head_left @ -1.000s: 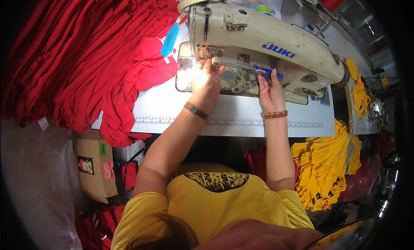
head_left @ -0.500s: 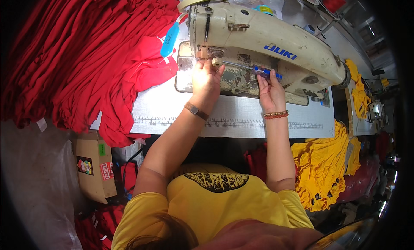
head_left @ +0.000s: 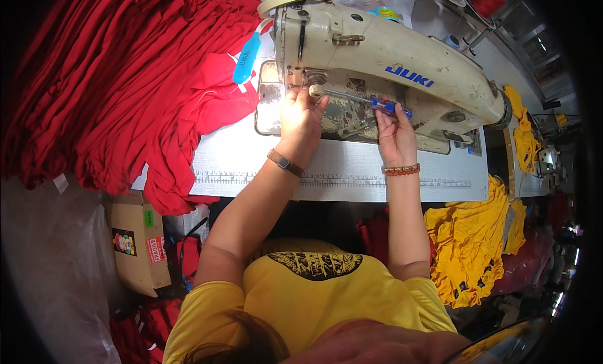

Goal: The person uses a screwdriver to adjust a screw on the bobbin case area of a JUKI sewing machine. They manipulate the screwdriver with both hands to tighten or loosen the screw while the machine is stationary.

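Slightly, the right hand (head_left: 397,138) has shifted its thumb and fingers, closed around the blue-handled screwdriver with a thin steel shaft (head_left: 379,104), suggesting turning. The shaft reaches the round cream knob (head_left: 316,91) under the worn, cream metal sewing machine (head_left: 370,47); the left hand (head_left: 300,122) is bunched narrow there, anything pinched hidden. The brown cardboard box (head_left: 135,263) below shows no contents.

From my remote seat I saw a white table (head_left: 232,150), a ruler strip (head_left: 345,179) along its near edge, brightest toward its left end. Another pale table (head_left: 531,185) stood past its right end. What looked like grey floor (head_left: 47,216) spread at left; small white lights (head_left: 558,299) shone at the dim far right.
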### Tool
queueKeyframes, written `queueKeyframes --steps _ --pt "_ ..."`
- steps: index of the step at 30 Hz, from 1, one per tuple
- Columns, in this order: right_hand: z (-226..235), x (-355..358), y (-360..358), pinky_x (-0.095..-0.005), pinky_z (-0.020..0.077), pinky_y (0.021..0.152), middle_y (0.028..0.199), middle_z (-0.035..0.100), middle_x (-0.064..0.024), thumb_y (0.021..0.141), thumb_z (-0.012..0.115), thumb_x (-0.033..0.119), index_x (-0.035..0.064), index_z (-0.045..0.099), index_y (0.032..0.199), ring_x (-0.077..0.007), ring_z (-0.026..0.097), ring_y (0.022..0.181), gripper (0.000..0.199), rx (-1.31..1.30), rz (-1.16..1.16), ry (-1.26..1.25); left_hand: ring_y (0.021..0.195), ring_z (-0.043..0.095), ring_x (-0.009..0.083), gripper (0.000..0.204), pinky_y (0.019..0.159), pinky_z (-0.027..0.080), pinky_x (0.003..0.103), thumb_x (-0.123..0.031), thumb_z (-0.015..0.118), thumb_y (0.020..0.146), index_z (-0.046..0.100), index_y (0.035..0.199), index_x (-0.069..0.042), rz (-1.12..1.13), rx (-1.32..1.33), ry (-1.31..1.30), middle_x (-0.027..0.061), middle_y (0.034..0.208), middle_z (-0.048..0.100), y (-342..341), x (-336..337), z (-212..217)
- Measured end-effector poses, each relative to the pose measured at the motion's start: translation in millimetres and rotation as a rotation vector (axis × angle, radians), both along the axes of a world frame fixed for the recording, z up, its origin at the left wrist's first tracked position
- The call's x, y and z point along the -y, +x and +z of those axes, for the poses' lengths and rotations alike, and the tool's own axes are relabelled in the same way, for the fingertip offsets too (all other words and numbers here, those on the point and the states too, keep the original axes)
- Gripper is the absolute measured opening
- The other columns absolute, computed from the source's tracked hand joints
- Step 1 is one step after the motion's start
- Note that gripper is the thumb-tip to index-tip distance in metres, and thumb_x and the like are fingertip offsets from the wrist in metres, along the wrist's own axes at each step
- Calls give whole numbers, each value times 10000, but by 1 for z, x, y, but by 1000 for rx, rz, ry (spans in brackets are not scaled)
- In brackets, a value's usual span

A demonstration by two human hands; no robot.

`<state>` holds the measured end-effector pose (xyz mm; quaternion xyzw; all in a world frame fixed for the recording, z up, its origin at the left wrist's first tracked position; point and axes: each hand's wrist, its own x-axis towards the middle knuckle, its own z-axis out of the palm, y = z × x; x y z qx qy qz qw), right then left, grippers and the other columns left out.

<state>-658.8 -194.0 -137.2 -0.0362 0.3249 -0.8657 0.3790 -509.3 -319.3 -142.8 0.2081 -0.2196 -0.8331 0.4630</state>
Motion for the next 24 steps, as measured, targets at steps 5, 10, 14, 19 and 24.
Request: queueKeyframes --steps 5,10,14,19,24 --pt "-1 0 1 -324 540 815 1063 600 -181 909 527 77 3 478 1039 -230 616 949 157 -4 -18 11 884 543 175 101 893 456 391 -92 446 935 471 1033 -86 -2 -3 12 41 979 526 1 -1 4" --pt "0 1 3 -326 539 820 1066 595 -186 913 525 84 -1 468 1050 -235 614 946 171 -9 -35 14 886 540 171 93 872 466 380 -106 465 938 471 1029 -91 -8 -7 -30 31 964 527 1 0 -1" --pt "2 0 5 -322 540 819 1075 588 -187 915 522 86 0 465 1055 -237 609 953 174 -10 -46 32 795 528 138 81 770 514 339 -99 461 933 483 962 -27 38 7 -3 68 912 538 -1 -2 4" --pt "-1 -1 1 -318 543 811 1076 587 -184 915 523 86 8 464 1064 -239 608 954 178 -26 -33 14 877 552 183 89 862 477 365 -110 476 938 467 1020 -77 -12 -16 -52 50 966 526 1 0 -3" --pt "1 1 4 -315 546 800 1066 590 -177 916 524 93 10 467 1063 -235 612 937 178 -18 -44 21 882 554 183 96 855 489 354 -106 480 937 469 1027 -75 -1 -14 -42 52 974 527 1 1 -5"
